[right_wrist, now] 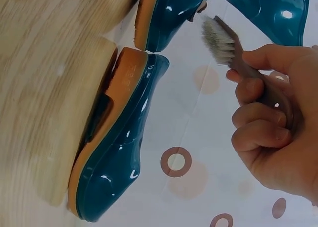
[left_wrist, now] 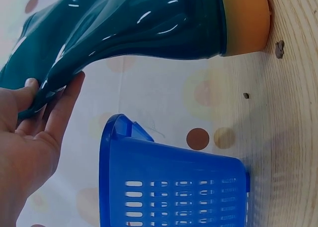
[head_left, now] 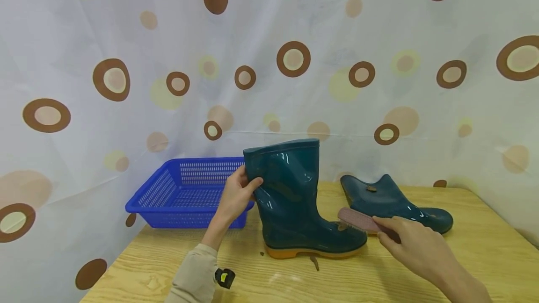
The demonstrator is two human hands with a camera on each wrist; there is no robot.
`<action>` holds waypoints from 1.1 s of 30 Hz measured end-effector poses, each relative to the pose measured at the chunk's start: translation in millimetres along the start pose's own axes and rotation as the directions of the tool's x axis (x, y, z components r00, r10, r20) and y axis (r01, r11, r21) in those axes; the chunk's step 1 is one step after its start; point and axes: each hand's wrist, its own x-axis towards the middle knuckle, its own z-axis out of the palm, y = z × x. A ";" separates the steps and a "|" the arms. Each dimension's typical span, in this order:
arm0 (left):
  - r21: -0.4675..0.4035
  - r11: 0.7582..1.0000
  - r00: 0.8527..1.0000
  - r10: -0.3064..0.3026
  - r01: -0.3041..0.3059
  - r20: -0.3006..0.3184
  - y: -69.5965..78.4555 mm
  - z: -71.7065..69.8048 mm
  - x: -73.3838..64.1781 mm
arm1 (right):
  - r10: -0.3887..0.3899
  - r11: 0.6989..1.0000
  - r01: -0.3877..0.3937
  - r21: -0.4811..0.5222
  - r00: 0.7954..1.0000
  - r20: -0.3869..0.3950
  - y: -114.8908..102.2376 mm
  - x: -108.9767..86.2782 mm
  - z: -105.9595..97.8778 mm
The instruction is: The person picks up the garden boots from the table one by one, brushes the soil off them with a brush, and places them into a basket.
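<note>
Holding the boot (head_left: 290, 200) beside the basket (head_left: 172, 219) is the left grip (head_left: 235, 195) — the right grip (head_left: 414, 242), a brush (head_left: 358, 219).

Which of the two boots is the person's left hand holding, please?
The upright boot beside the blue basket, gripped near its top by the left hand; the other boot, farther right in the head view, has no hand on it.

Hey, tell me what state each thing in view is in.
Front boot: upright, toe clump on it.
Rear boot: shaft slanted, shaft clump on it.
Brush: held, bristles down.
Blue basket: upright.
Brown bits: loose on table.
Left hand: grips front boot's shaft.
Right hand: holds brush.
Backdrop: hanging, creased.
</note>
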 end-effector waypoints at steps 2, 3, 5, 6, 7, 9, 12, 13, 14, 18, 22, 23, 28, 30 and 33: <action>0.004 1.000 1.000 0.002 -0.002 0.000 -0.5 0.1 0.4 | -0.005 1.000 0.005 0.027 1.000 0.003 -1.0 -0.3 0.8; 0.006 1.000 1.000 0.002 -0.002 0.000 -0.7 0.1 0.7 | -0.008 0.999 0.008 0.042 1.000 0.010 -1.3 -0.2 1.3; 0.004 1.000 1.000 0.002 -0.002 0.002 -0.7 0.2 1.0 | -0.009 0.997 0.007 0.070 0.999 0.032 -2.1 0.7 2.5; 0.002 1.000 1.000 0.001 -0.001 0.003 -0.9 0.2 1.2 | -0.012 0.997 0.008 0.079 0.999 0.039 -2.3 1.0 3.4; 0.002 1.000 1.000 0.001 -0.001 0.004 -0.9 0.2 1.4 | -0.012 0.997 0.009 0.083 0.999 0.046 -2.6 1.3 4.2; 0.003 1.000 1.000 0.001 -0.001 0.007 -0.7 0.1 1.4 | -0.012 0.997 0.008 0.077 0.999 0.049 -2.7 1.7 5.3; -0.002 1.000 1.000 0.001 -0.001 0.010 -0.5 0.1 1.2 | 0.001 0.999 -0.004 0.053 0.999 0.052 -1.9 1.8 5.6; -0.002 1.000 1.000 0.000 0.000 0.012 -0.5 0.1 1.3 | 0.008 0.999 -0.010 0.045 0.999 0.054 -1.4 1.7 5.5; -0.005 1.000 1.000 -0.001 0.001 0.014 -0.5 0.1 1.2 | 0.012 0.999 -0.015 0.041 0.998 0.055 -1.0 1.6 5.4; -0.003 1.000 1.000 -0.012 0.012 0.008 0.5 0.7 0.3 | 0.023 1.000 -0.024 0.020 0.998 0.059 0.6 1.8 4.4; -0.002 1.000 1.000 -0.019 0.019 -0.001 2.2 1.2 -1.0 | 0.031 1.000 -0.031 0.002 0.998 0.061 1.2 2.3 3.0; -0.003 1.000 1.000 -0.019 0.019 -0.002 2.3 1.2 -1.1 | 0.034 0.999 -0.034 0.000 0.997 0.064 1.2 2.4 2.8; 0.002 1.000 1.000 -0.017 0.017 -0.002 0.8 0.5 -0.7 | 0.043 0.999 -0.042 -0.014 0.997 0.070 2.1 3.2 2.3; 0.004 1.000 1.000 -0.014 0.014 0.000 -0.2 0.2 -0.1 | 0.045 0.999 -0.044 -0.020 0.996 0.071 3.0 3.6 2.2; 0.005 1.000 1.000 -0.013 0.013 0.004 -1.5 0.1 0.7 | 0.046 0.999 -0.045 -0.023 0.996 0.071 4.8 3.6 2.2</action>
